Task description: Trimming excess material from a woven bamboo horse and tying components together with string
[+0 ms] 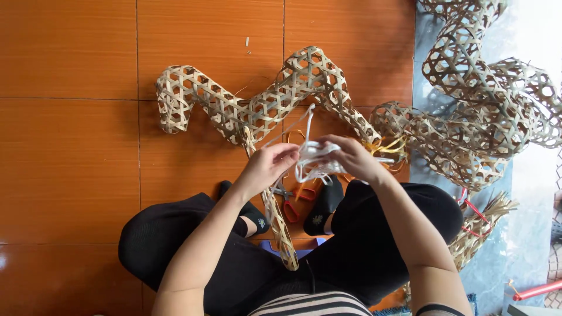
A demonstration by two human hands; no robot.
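Observation:
A bundle of white strips is held up between both my hands above my lap. My left hand pinches its left side, and my right hand grips its right side. Loose ends of the strips stick up and hang down. Beneath them a long zigzag tube of woven bamboo lattice lies on the orange tiled floor; one end of it runs down between my legs. Red-handled scissors lie on the floor by my black-socked feet.
A pile of more woven bamboo lattice tubes fills the upper right. A bundle of bamboo strips tied with red cord lies beside my right knee. A red rod shows at the lower right edge.

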